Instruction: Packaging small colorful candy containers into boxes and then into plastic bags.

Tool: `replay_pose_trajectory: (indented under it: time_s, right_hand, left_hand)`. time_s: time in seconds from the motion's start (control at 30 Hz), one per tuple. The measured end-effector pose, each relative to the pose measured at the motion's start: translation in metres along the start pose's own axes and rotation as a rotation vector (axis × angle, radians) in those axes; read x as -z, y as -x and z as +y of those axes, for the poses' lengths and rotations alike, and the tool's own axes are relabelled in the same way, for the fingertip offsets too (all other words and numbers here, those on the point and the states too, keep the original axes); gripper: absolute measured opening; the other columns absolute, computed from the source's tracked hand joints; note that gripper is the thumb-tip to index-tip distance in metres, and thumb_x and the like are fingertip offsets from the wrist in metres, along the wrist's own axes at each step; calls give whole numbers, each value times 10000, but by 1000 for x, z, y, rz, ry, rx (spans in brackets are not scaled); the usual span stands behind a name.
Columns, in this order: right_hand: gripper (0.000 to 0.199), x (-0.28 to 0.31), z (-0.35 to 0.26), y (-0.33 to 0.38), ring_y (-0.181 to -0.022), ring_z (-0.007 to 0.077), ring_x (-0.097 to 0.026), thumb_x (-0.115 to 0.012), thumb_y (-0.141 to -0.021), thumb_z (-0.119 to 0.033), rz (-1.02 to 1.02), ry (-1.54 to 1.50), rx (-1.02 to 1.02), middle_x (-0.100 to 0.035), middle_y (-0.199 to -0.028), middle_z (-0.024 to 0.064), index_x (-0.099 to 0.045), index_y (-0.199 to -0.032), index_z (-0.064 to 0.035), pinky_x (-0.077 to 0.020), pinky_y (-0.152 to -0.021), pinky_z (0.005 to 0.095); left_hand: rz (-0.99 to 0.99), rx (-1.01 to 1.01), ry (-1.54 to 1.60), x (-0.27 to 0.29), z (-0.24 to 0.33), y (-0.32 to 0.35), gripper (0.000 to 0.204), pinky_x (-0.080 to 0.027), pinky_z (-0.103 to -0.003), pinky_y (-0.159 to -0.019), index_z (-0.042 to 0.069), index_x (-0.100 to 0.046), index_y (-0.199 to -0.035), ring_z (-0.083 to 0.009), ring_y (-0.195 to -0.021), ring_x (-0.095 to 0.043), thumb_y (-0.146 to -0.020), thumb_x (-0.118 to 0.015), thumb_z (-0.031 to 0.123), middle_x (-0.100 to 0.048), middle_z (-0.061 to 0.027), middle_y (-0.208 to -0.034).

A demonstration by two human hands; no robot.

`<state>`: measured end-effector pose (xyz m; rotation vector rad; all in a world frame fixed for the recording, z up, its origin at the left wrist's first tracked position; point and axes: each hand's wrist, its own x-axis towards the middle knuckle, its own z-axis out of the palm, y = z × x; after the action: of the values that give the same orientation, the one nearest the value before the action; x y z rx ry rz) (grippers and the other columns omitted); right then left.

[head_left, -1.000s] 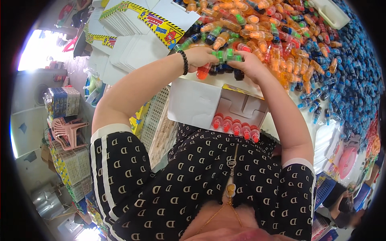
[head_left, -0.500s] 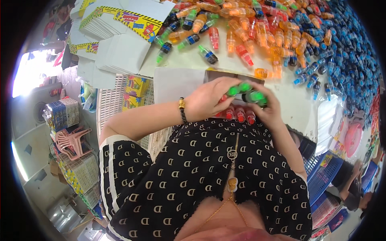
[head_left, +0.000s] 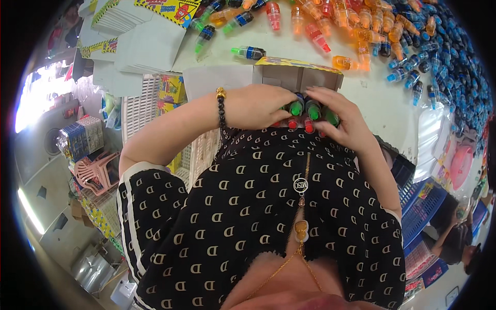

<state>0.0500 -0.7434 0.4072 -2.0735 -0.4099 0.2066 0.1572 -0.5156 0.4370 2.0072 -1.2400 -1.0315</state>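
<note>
Against my front is an open cardboard box (head_left: 281,76), its inside grey-white and its far flap yellow-printed. Small dark bottles with green caps (head_left: 314,112) stand side by side at the box, cap ends toward me. My left hand (head_left: 258,106) closes on the left end of this row, thumb and fingers pressed against it. On the opposite end my right hand (head_left: 343,118) curls round the bottles, fingers over the top and thumb below. Small bottles with red caps (head_left: 309,126) show just under the green ones. My hands hide much of both rows.
Loose orange bottles (head_left: 364,36) and a large heap of blue bottles (head_left: 454,67) cover the table's far right. A dark bottle with a green cap (head_left: 249,52) lies just beyond the box. Flat white cartons (head_left: 147,46) are stacked at left, above a white plastic basket (head_left: 135,111).
The green-capped bottles have gone from a loose bunch in my hands to a row above the red ones. My right hand has shifted its grip, and the box's yellow flap now shows.
</note>
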Motion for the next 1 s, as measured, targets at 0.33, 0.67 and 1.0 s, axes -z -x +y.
replay_pose_trajectory:
  time_s: [0.33,0.67,1.0]
  right_hand:
    - [427,13,-8,12,-1201,292,-547,-634,-862,-93,187,118,-91,-577,-1293,136,-555,-1280,-61,-418,-1016,377]
    - [270,105,115,79,-1062,188,-596,-547,-939,-82,908,309,-309,-630,-1161,102,-614,-1200,-58,-469,-868,281]
    - [390,179,182,96,-1242,362,-455,-611,-905,-245,948,729,-294,-528,-1319,161,-573,-1274,-123,-367,-1037,423]
  left_hand:
    - [62,-46,59,60,12,-25,306,-481,-414,-867,55,-597,-1153,-334,-1030,-591,-904,-546,225,-637,-154,-1076]
    - [217,-311,-563,47,0,-152,259,-502,-420,-826,55,-621,-1084,-315,-959,-625,-877,-587,209,-652,-146,-1028]
    - [-252,50,-733,19,36,-220,299,-503,-441,-765,19,-616,-946,-341,-931,-631,-833,-601,295,-646,-195,-955]
